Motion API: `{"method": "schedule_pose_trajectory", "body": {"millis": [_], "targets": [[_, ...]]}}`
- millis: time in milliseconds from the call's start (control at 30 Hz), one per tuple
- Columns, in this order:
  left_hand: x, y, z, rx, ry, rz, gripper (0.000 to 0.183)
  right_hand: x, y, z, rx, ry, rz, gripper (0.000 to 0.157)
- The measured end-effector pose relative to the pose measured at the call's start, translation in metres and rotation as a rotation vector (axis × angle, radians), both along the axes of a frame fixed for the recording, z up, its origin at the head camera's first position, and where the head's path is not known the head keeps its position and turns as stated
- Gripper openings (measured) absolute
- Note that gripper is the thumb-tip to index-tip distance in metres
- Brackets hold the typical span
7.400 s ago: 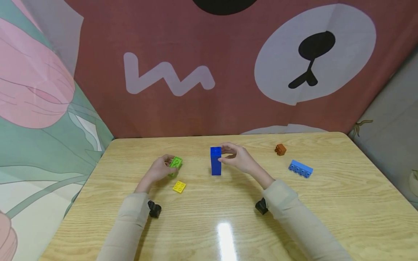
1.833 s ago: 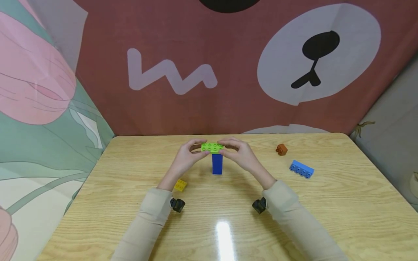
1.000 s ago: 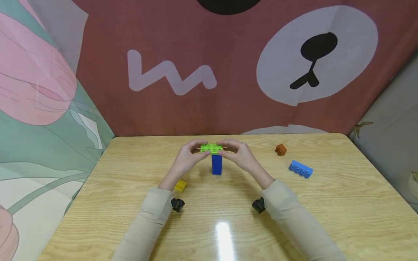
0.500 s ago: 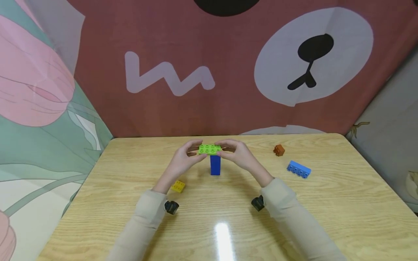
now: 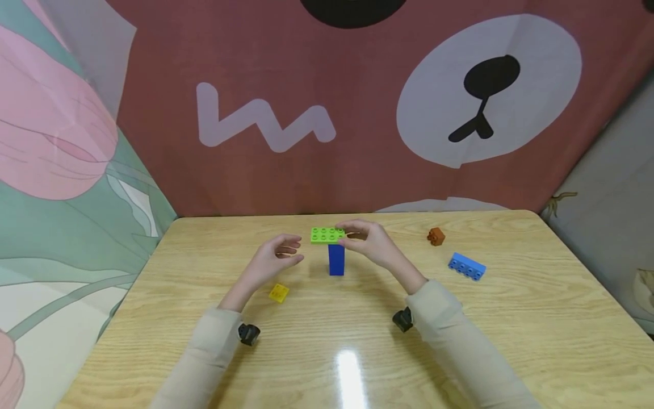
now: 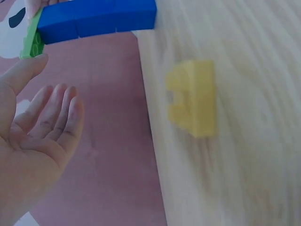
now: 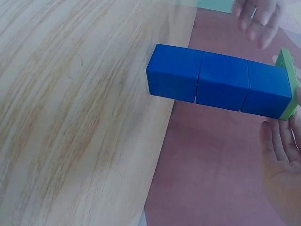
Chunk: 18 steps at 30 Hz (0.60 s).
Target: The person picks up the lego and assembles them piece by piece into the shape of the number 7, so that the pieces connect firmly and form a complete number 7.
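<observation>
A tower of three blue bricks (image 5: 336,260) stands upright on the table, its joints plain in the right wrist view. A flat green studded brick (image 5: 322,236) lies across its top and overhangs to the left. My right hand (image 5: 374,244) pinches the green brick's right end between thumb and fingers. Apart from it on the left, my left hand (image 5: 271,261) is empty, its fingers loosely bent, palm showing in the left wrist view. Nearest below that hand lies a small yellow brick (image 5: 279,293), seen from its side in the left wrist view.
Towards the right of the wooden table (image 5: 327,324) are a small orange-brown block (image 5: 436,236) and a light blue brick (image 5: 467,266) on its side, studs facing front. A printed cloth backdrop (image 5: 255,182) rises behind the table's far edge.
Earlier the left hand held the green brick low on the left; then both hands held it atop the tower. Now the left hand has let go and drawn back left, while the right stays.
</observation>
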<state>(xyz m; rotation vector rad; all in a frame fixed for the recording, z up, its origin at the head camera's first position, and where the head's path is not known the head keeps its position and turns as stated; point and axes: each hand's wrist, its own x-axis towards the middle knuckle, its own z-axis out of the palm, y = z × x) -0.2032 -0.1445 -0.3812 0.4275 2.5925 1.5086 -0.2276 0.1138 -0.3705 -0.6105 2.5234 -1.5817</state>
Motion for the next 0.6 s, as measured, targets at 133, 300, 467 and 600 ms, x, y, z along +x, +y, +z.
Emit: {"method": "schedule_pose_trajectory", "body": {"millis": [133, 300, 467, 600], "targets": [[0.002, -0.009, -0.006, -0.005, 0.012, -0.011, 0.042, 0.0, 0.0, 0.0, -0.009, -0.003, 0.004, 0.038], [0.003, -0.021, -0.01, -0.05, -0.017, -0.015, 0.041, 0.001, 0.0, 0.0, -0.014, -0.005, 0.003, 0.038], [0.004, -0.031, -0.012, -0.07, -0.048, -0.034, 0.041, 0.001, 0.0, 0.0, -0.023, -0.007, 0.006, 0.038], [0.004, -0.038, -0.016, -0.089, -0.075, -0.07, 0.042, 0.001, -0.001, 0.0, -0.026, -0.005, 0.012, 0.039]]}}
